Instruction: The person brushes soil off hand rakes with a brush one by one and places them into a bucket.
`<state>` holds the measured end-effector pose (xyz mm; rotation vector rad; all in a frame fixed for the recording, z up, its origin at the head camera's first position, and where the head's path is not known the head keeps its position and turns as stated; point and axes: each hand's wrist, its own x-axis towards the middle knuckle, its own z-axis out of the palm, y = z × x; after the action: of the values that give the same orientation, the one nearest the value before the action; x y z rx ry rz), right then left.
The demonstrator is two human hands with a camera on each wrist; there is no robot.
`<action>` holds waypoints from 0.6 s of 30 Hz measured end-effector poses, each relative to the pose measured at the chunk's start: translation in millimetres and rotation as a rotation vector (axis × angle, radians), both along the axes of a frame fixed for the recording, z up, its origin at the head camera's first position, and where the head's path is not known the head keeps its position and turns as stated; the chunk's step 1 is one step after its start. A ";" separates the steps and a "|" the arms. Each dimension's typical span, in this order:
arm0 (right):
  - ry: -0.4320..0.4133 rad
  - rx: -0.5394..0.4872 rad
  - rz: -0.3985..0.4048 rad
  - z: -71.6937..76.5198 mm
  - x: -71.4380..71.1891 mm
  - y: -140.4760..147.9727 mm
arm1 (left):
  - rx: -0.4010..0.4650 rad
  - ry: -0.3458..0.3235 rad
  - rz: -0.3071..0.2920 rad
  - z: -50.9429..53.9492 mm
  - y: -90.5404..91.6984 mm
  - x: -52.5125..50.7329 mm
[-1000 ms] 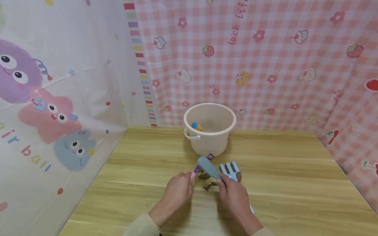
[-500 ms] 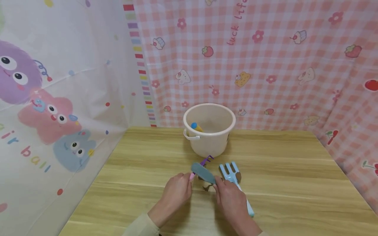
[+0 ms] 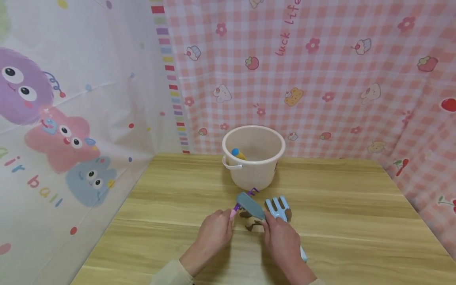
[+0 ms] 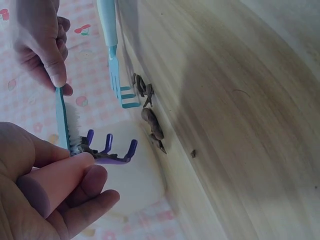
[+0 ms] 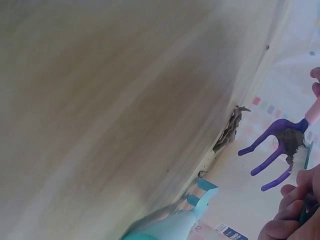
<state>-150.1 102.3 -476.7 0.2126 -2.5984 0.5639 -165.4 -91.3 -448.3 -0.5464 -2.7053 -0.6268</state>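
Observation:
My left hand (image 3: 215,228) holds a small toy rake by its pink handle (image 4: 60,182). The purple tines (image 5: 270,162) point away from the hand, with brown mud-like stuff (image 5: 290,141) stuck at their base. My right hand (image 3: 282,239) grips a teal scrubbing brush (image 3: 252,206) by its handle. Its white bristles (image 4: 73,127) press on the muddy part of the rake. Below both tools, several brown clumps (image 4: 151,122) lie on the table. Right of them lies a light blue toy fork (image 3: 278,209) with brown dirt on its tines, its handle partly hidden by my right hand.
A cream bucket (image 3: 254,174) with a handle stands behind the tools, near the table's back edge. Inside it leans a yellow thing with a blue end (image 3: 236,152). Patterned cloths (image 3: 320,114) hang behind and at the sides of the wooden table (image 3: 160,190).
The brush first slid left and down toward the rake's handle, then came partly back right. The right hand moved with it. The left hand kept the rake nearly still.

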 end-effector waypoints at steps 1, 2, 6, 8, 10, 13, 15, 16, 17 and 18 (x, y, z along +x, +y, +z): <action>-0.008 -0.013 0.000 -0.1 0.1 0.0 | -0.002 0.001 -0.002 -0.7 -0.2 -0.1; -0.010 -0.026 -0.001 -0.5 0.0 -0.2 | -0.003 0.003 -0.003 -1.2 -0.4 -0.2; -0.013 -0.070 0.006 -1.5 -0.2 -0.1 | -0.011 0.016 -0.005 -2.3 -0.7 -0.3; -0.019 -0.102 0.014 -0.7 -0.9 1.0 | -0.012 0.016 -0.005 -2.4 -1.1 0.3; -0.026 -0.138 0.029 1.5 -2.0 3.6 | -0.013 0.013 -0.009 -2.8 -2.0 1.3; -0.037 -0.200 0.064 4.5 -3.9 7.7 | -0.015 0.012 -0.015 -3.3 -3.9 3.0; -0.026 -0.221 0.078 5.4 -4.6 9.4 | -0.021 0.015 -0.015 -4.1 -5.3 3.4; -0.006 -0.223 0.090 5.1 -4.7 9.7 | -0.025 0.021 -0.015 -4.2 -5.8 3.3; 0.019 -0.212 0.101 4.4 -4.5 9.4 | -0.028 0.026 -0.014 -4.1 -6.3 3.1; 0.045 -0.192 0.115 3.8 -4.0 8.6 | -0.031 0.031 -0.013 -4.2 -6.6 2.7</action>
<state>-154.1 110.9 -472.9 0.3094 -2.4812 0.8345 -162.7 -97.9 -452.4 -0.5774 -2.6881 -0.5762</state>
